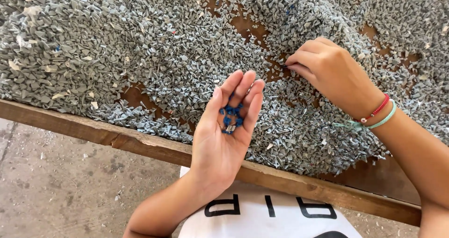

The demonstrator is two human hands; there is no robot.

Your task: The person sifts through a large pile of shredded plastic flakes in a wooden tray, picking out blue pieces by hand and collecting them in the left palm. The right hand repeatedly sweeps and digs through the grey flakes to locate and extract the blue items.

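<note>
Here the left hand [224, 135] is held palm up above the near edge of the bench [140, 142], its grip cupped narrow around a small heap of blue plastic chips [232, 118] lying in the hollow of the fingers. The right hand [329, 72] rests further in on the bench, fingertips [292, 65] pinched together down in the layer of grey plastic chips [140, 55]; whether that pinch holds a chip cannot be told, since the tips hide the contact point. Risk, as a judgement: the blue chips lie loose in a shallow cup, so any tilt of the palm or spreading of the fingers would likely drop them back into the grey layer or over the edge onto the concrete floor [56, 186]. A pinch taken in such a dense layer could also pick up grey chips along with a blue one. The bench is a brown wooden board with a raised plank rim along its near side; bare wood shows through the grey layer in several patches [135, 96]. Pale flakes are scattered among the grey. Two cord bracelets [381, 114], one red and one pale green, sit on the right wrist. The floor below is rough and dusty, lit by daylight.
</note>
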